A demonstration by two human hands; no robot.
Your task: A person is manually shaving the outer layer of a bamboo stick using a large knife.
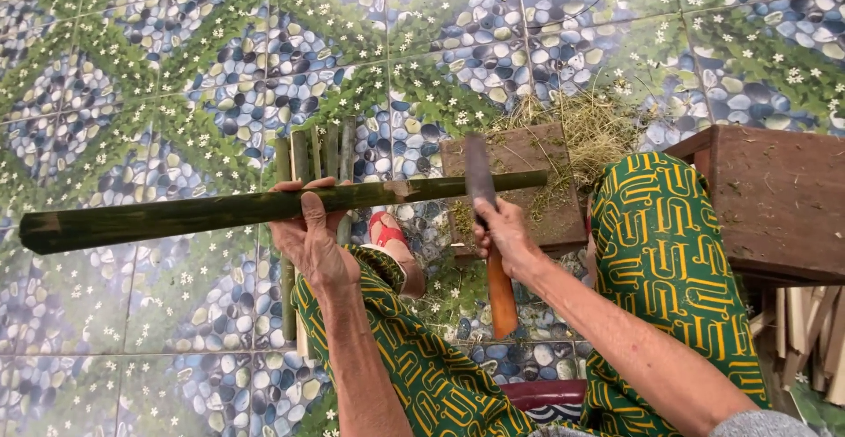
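both hands closed: one on a green bamboo pole, one on a knife.

the left hand (310,236) wraps its fingers tight around the long bamboo pole (264,208), held level above the knees; the right hand (503,235) grips the knife (486,226) by its orange handle, blade laid across the pole's right end. cut bamboo strips (321,155) lie beneath, beside a wooden block (519,182) with shavings (598,124); a wooden stool (779,199) stands right, on pebble-patterned floor tiles (132,67).

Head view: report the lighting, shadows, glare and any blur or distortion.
Head view: soft, even daylight, no hard shadows and no glare on the tiled floor; the bamboo pole, left hand and right hand with the knife are sharp; tile lines bow slightly toward the edges, a wide-lens effect.
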